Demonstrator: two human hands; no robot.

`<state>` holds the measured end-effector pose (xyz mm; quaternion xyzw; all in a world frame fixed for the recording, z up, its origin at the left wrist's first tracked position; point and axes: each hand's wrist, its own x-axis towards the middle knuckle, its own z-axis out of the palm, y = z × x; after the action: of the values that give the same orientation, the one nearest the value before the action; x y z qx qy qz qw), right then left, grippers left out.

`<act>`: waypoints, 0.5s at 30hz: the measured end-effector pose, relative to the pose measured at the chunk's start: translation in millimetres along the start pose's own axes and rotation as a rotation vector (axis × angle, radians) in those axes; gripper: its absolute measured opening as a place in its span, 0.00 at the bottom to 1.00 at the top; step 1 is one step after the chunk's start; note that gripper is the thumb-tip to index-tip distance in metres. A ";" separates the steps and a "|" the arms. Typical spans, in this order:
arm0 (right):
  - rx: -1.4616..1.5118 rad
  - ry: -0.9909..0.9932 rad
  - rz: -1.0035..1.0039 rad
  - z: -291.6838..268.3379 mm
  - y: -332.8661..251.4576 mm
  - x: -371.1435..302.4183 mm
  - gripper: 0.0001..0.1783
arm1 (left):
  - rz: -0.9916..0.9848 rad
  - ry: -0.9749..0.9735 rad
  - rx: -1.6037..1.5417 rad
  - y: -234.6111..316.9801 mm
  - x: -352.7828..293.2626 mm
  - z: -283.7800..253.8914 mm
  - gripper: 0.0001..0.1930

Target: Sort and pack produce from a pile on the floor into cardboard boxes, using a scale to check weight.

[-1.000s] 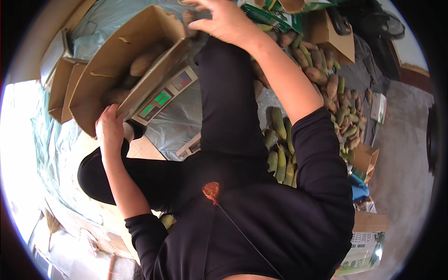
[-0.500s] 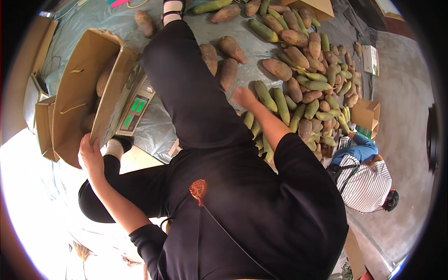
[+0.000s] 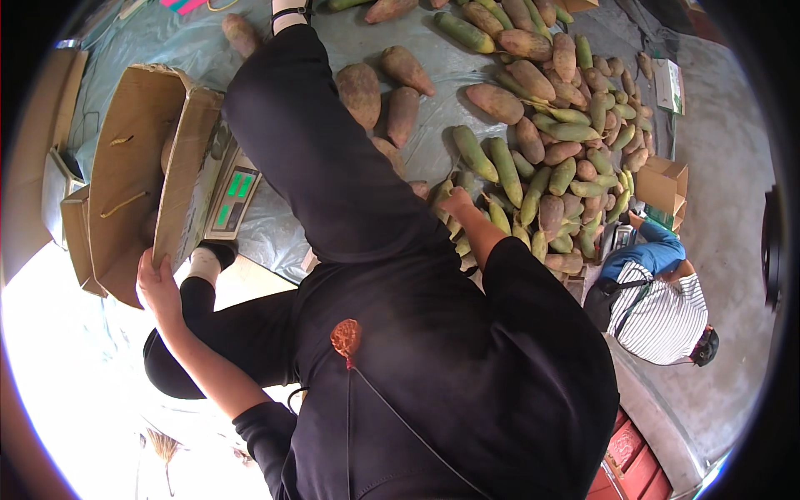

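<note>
My left hand (image 3: 158, 287) pinches the near lower edge of an open cardboard box (image 3: 196, 158). The box has yellowish rope handles and stands beside and partly over a digital scale (image 3: 233, 196) with a green lit display. Its inside is shadowed, with part of a brownish root vegetable just visible. At the left edge of a heap, my right hand (image 3: 456, 202) has its fingers curled in against a green radish (image 3: 440, 195); whether they grip it is partly hidden. Reddish-brown root vegetables (image 3: 402, 117) lie loose between my raised leg and the heap.
The heap of green radishes (image 3: 504, 171) and reddish-brown roots (image 3: 495, 103) covers the sheeted floor (image 3: 283, 225) to the right. Another person (image 3: 654, 304) in a striped top crouches at far right, near a small open carton (image 3: 662, 183). My legs stand between box and heap.
My right hand has moved down and right from above the sheet to the heap's edge. My left hand stays on the box. The whole view has shifted slightly.
</note>
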<state>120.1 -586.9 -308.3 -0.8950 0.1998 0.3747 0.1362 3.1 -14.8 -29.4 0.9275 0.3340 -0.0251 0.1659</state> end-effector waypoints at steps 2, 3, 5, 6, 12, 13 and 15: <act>0.137 -0.208 0.198 -9.1 -41.2 -18.2 0.21 | -0.033 0.025 0.039 -8.8 -9.6 -10.9 0.11; 0.276 -0.374 0.428 -20.0 -52.4 -25.5 0.23 | -0.019 0.034 0.017 -8.7 -9.2 -9.5 0.11; 0.337 -0.347 0.490 -14.9 -49.7 -27.9 0.27 | -0.015 0.053 0.001 -8.2 -8.6 -8.6 0.11; 0.401 -0.312 0.556 -14.2 -47.4 -27.3 0.30 | -0.034 0.015 0.018 -5.0 -6.7 -7.9 0.11; 0.622 -0.323 0.577 29.5 -42.7 -11.1 0.34 | -0.043 0.010 0.072 -7.5 -10.1 -21.2 0.11; 0.609 -0.329 0.521 40.2 -41.9 -6.6 0.36 | -0.062 0.022 0.088 -9.6 -14.5 -27.9 0.11; 0.259 -0.257 0.328 46.3 62.6 45.7 0.37 | -0.009 0.004 0.006 -0.9 0.5 -3.3 0.11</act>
<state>92.0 -635.6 -378.9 -0.7707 0.3699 0.4738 0.2116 2.8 -12.8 -26.7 0.9265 0.3387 -0.0249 0.1622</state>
